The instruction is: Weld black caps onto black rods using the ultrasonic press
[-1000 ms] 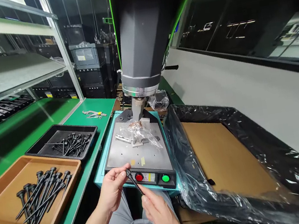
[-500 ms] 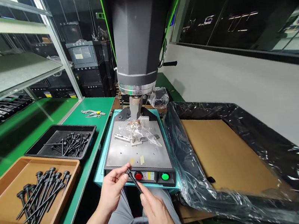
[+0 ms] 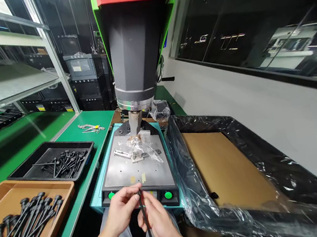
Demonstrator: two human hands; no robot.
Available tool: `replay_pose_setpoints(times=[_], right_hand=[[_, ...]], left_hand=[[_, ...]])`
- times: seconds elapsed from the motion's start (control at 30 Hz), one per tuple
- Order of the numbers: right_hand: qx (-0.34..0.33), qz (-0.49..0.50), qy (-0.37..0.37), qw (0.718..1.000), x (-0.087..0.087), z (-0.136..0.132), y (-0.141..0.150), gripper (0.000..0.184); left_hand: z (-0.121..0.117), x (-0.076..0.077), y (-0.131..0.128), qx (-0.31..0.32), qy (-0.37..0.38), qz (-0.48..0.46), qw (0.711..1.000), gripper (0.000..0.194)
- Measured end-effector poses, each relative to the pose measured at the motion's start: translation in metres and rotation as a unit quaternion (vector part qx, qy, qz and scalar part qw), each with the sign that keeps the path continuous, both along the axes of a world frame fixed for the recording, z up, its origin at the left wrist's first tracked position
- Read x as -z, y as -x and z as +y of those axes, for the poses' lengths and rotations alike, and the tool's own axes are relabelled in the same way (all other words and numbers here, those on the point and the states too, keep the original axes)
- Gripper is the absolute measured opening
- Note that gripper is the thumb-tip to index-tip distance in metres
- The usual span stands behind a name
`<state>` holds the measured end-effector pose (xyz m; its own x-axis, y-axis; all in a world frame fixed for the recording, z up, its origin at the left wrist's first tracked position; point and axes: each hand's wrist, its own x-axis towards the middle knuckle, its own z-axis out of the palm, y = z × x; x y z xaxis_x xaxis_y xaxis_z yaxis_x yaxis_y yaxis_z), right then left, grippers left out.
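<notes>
A thin black plastic stake [image 3: 146,220] hangs nearly upright between my hands, its long shaft pointing down toward my lap. The fingertips of my left hand [image 3: 123,208] pinch it at the top end. My right hand [image 3: 159,218] is closed around its upper part from the other side, fingers curled behind the shaft. The stake's head is mostly covered by fingers. Just beyond my hands stands a press machine [image 3: 130,55], its metal horn over a fixture [image 3: 136,154] wrapped in clear plastic. Green buttons [image 3: 168,195] sit on its front edge.
To the left, a brown tray [image 3: 63,185] carries several black stakes with broad heads. Behind it, a black tray [image 3: 13,173] contains more black pieces. Pliers [image 3: 90,128] lie on the green bench. At right is a box lined with black plastic [image 3: 183,178], with cardboard [image 3: 230,171] inside.
My right hand has slid up the stake toward my left fingertips. The stake has swung from slanting to nearly upright. The view has shifted, with the machine's red upper part now showing.
</notes>
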<state>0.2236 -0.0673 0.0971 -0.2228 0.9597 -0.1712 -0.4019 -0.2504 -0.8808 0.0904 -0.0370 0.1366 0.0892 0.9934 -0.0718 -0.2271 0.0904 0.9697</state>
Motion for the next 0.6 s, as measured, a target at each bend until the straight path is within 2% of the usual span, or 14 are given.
replay_pose_setpoints(times=[0.1, 0.2, 0.3, 0.43, 0.5, 0.6], right_hand=[[0.016, 0.026, 0.031, 0.999, -0.008, 0.016, -0.008, 0.053], [0.051, -0.01, 0.017, 0.999, -0.004, 0.039, -0.019, 0.052], [0.124, -0.045, 0.019, 0.991, 0.006, 0.073, -0.025, 0.049], [0.134, -0.047, 0.035, 0.989, 0.01, 0.118, -0.02, 0.043], [0.113, -0.044, 0.039, 0.992, 0.008, 0.135, -0.014, 0.044], [0.076, -0.072, -0.01, 0.994, 0.004, 0.154, -0.007, 0.037]], left_hand=[[0.001, 0.003, -0.009, 0.053, -0.04, 0.034, 0.997, 0.017], [0.019, 0.006, -0.012, 0.044, -0.028, -0.001, 0.999, 0.029], [0.061, 0.008, -0.013, -0.024, 0.065, -0.093, 0.993, 0.025], [0.125, 0.004, -0.015, -0.088, 0.241, -0.255, 0.932, 0.015], [0.146, 0.0, -0.018, -0.095, 0.265, -0.309, 0.908, 0.014], [0.16, -0.008, -0.021, -0.088, 0.264, -0.343, 0.897, 0.004]])
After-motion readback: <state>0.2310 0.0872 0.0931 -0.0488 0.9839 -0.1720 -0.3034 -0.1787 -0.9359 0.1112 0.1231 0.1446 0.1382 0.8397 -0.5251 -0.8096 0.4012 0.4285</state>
